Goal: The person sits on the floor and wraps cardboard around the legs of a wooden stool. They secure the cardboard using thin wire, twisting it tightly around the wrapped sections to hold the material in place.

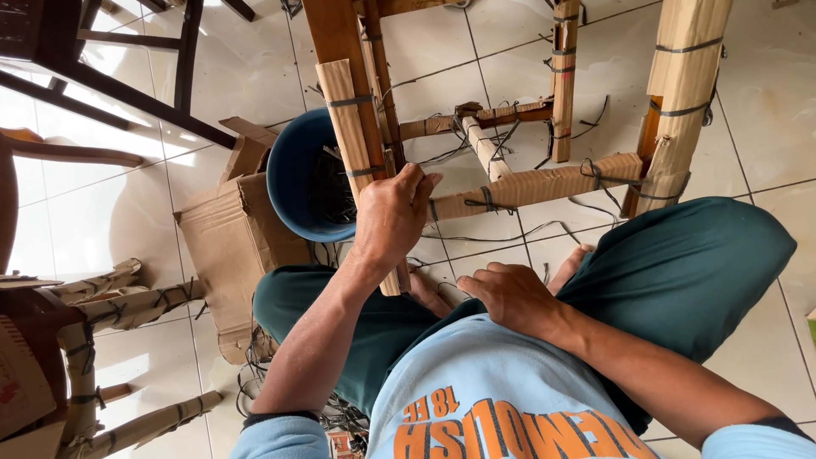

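A person in a light blue shirt [476,399] and dark green trousers [680,272] sits on a white tiled floor [790,102], working at a wooden chair frame [340,42] whose legs and rails are wrapped in corrugated cardboard and bound with dark straps. The frame stands directly in front of the knees and fills the upper middle of the view. One wrapped rail [544,183] runs across the frame's lower part, meeting a thick wrapped leg [684,85] at the frame's right.

Left of the frame sits a torn cardboard box [229,246], and wedged between that box and the frame is a blue bucket [297,174] holding a tangle of dark straps. More wrapped furniture legs [127,297] lie further left of the frame, beyond the box, near a dark wooden chair [102,76] at the top corner. Loose strap offcuts [501,234] are scattered on the tiles beneath the frame.

The left hand [393,217] is closed around the frame's near wrapped leg [355,136], fingers curled over its front edge just beside the bucket. The right hand [514,296] rests lower, below the frame's cross rail and against the person's lap, fingers bent inward; whether it grips anything cannot be told. A bare foot [429,293] shows just beside it.
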